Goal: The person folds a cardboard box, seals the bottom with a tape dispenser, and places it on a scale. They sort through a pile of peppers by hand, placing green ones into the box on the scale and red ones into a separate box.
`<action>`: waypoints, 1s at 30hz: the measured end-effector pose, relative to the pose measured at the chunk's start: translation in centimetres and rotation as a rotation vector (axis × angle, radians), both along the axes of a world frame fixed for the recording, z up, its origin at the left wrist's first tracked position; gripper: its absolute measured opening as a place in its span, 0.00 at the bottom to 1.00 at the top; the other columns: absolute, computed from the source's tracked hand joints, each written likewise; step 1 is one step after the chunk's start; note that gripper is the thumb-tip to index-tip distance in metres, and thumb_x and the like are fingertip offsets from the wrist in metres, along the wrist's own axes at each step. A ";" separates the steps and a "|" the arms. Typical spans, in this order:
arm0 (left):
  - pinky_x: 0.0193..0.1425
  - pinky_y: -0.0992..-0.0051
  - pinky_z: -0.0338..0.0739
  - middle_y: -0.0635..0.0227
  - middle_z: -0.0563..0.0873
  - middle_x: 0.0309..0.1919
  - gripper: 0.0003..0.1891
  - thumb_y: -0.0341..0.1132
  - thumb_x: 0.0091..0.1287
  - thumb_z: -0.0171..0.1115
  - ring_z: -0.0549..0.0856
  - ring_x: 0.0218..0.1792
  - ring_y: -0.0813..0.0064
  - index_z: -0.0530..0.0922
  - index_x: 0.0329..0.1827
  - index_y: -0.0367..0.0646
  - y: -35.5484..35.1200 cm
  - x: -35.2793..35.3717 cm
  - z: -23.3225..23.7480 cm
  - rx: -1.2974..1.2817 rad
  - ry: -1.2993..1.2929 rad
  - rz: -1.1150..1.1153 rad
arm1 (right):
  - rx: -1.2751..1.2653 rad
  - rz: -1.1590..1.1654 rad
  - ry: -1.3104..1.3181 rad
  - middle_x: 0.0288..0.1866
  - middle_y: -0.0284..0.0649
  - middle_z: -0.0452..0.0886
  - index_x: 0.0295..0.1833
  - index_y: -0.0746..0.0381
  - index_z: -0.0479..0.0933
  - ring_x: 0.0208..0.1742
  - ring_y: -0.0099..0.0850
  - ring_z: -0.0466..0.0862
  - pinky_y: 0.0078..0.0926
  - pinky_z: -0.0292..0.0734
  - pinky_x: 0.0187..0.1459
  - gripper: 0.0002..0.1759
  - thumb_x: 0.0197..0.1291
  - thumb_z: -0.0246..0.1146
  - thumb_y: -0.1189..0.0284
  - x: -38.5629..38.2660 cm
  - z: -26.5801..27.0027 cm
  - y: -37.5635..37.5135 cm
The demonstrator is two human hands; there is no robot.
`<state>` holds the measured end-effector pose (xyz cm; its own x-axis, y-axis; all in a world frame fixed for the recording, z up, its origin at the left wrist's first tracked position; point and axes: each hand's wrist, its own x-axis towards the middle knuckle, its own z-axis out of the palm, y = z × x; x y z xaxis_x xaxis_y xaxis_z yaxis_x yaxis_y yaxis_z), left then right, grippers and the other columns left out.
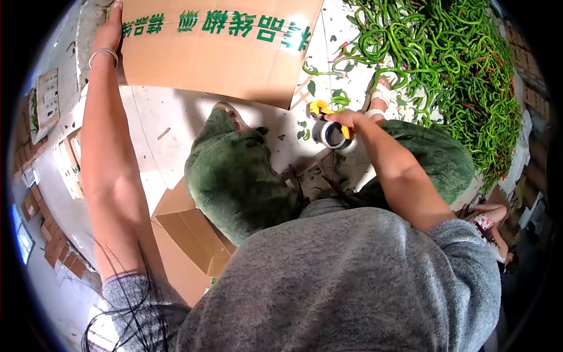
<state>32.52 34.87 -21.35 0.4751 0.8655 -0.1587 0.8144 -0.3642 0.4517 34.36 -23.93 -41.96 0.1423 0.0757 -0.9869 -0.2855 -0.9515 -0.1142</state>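
Observation:
At the upper left, my left hand (pixel 111 28) grips the left edge of a brown cardboard box (pixel 205 64) with green printed characters, upside down from here. My fingers are partly hidden at that edge. My right hand (pixel 347 119) is closed around a yellow tape dispenser (pixel 321 108) carrying a roll of tape (pixel 334 136). The dispenser hangs between my knees, to the right of the box and apart from it. Just beyond it, a big heap of long green chili peppers (pixel 446 70) spreads over the floor, a few red ones among them.
An open cardboard box (pixel 185 234) stands beside my left leg. Loose peppers and leaves are scattered on the pale floor (pixel 158 117). Stacked cartons (pixel 56 240) line the far left. Another person (pixel 491 226) sits low at the right, past the heap.

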 end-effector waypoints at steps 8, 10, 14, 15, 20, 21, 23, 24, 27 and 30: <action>0.63 0.65 0.63 0.40 0.75 0.53 0.47 0.72 0.58 0.36 0.72 0.59 0.49 0.76 0.51 0.29 -1.7 -0.1 1.0 0.099 0.040 -0.113 | 0.555 -0.607 -0.557 0.56 0.46 0.75 0.64 0.66 0.65 0.60 0.35 0.72 0.31 0.63 0.60 0.38 0.61 0.55 0.47 0.1 4.3 4.3; 0.63 0.65 0.64 0.40 0.76 0.53 0.47 0.72 0.58 0.35 0.73 0.59 0.50 0.77 0.49 0.30 -2.1 -0.2 1.5 0.068 0.090 -0.089 | 0.872 -0.915 -0.421 0.73 0.46 0.52 0.73 0.62 0.44 0.72 0.36 0.56 0.35 0.52 0.67 0.48 0.60 0.47 0.38 0.4 14.6 9.9; 0.59 0.66 0.68 0.46 0.80 0.50 0.42 0.69 0.61 0.39 0.79 0.53 0.54 0.80 0.47 0.33 -1.5 -0.5 0.9 -0.136 0.000 -0.053 | 1.405 -1.009 -0.262 0.72 0.40 0.54 0.73 0.57 0.44 0.70 0.33 0.58 0.33 0.51 0.69 0.44 0.62 0.38 0.38 0.9 20.3 17.7; 0.56 0.68 0.70 0.50 0.81 0.49 0.39 0.68 0.61 0.42 0.80 0.51 0.58 0.80 0.48 0.36 -1.0 -1.0 0.3 -0.272 -0.089 -0.059 | 1.352 -1.041 -0.314 0.70 0.39 0.58 0.73 0.57 0.47 0.68 0.33 0.61 0.33 0.56 0.68 0.43 0.62 0.36 0.38 0.5 21.2 18.6; 0.50 0.72 0.77 0.63 0.81 0.49 0.30 0.58 0.67 0.48 0.82 0.46 0.71 0.70 0.60 0.42 -1.7 -5.3 2.2 -1.218 -0.451 -0.072 | 1.130 -1.247 0.008 0.68 0.41 0.63 0.71 0.58 0.52 0.65 0.31 0.67 0.31 0.61 0.66 0.46 0.59 0.35 0.34 1.7 12.7 18.3; 0.51 0.71 0.77 0.63 0.80 0.51 0.30 0.57 0.67 0.47 0.81 0.47 0.71 0.70 0.61 0.41 -1.5 -6.1 1.3 -1.242 -0.530 -0.080 | 1.107 -1.264 0.038 0.67 0.41 0.63 0.71 0.58 0.52 0.65 0.32 0.67 0.32 0.62 0.65 0.47 0.58 0.36 0.33 1.9 11.5 18.5; 0.52 0.69 0.77 0.63 0.78 0.54 0.31 0.57 0.67 0.48 0.80 0.50 0.68 0.68 0.61 0.41 0.1 -8.5 -3.2 -1.223 -0.647 -0.083 | 1.091 -1.316 0.130 0.65 0.43 0.66 0.70 0.60 0.55 0.65 0.35 0.68 0.35 0.66 0.63 0.48 0.56 0.37 0.32 2.7 8.8 18.5; 0.53 0.68 0.77 0.62 0.77 0.55 0.32 0.59 0.65 0.50 0.79 0.51 0.66 0.68 0.62 0.41 1.3 -9.8 -6.2 -1.176 -0.686 -0.083 | 1.034 -1.308 0.205 0.63 0.45 0.69 0.67 0.59 0.59 0.62 0.37 0.71 0.38 0.69 0.61 0.47 0.56 0.37 0.32 3.4 7.2 18.2; 0.54 0.68 0.76 0.62 0.76 0.56 0.33 0.59 0.66 0.49 0.78 0.52 0.66 0.67 0.63 0.41 0.8 -10.1 -8.6 -1.036 -0.751 -0.010 | 0.936 -1.250 0.244 0.59 0.45 0.73 0.65 0.58 0.63 0.57 0.39 0.76 0.40 0.73 0.57 0.48 0.54 0.35 0.30 5.1 4.6 18.1; 0.55 0.67 0.75 0.62 0.75 0.57 0.33 0.59 0.66 0.48 0.78 0.53 0.65 0.66 0.63 0.41 -2.2 -9.9 -6.4 -0.917 -0.828 0.053 | 0.884 -1.157 0.236 0.58 0.43 0.74 0.65 0.58 0.63 0.55 0.39 0.77 0.40 0.74 0.55 0.49 0.53 0.32 0.29 6.5 5.5 17.7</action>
<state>22.66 32.64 -27.74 0.6890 0.6141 -0.3849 0.1663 0.3830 0.9087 40.89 -6.25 -36.47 0.3880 0.6105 -0.6904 -0.9151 0.1661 -0.3674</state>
